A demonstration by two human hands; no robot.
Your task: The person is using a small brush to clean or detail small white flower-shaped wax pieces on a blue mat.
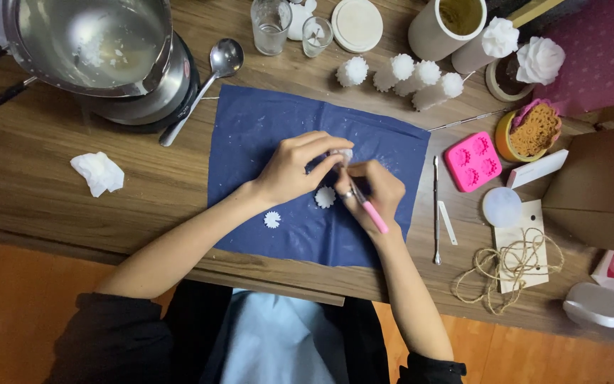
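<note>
My left hand pinches a small white wax flower over the dark blue cloth. Close against it, my right hand grips a thin pink-handled tool whose tip points at that flower. Two more white wax flowers lie on the cloth, one just below my hands and one nearer the front edge.
A steel bowl on a hotplate and a spoon stand at the back left, a crumpled tissue at left. White candles, a pink silicone mould, a metal pick, twine and a cardboard box fill the right.
</note>
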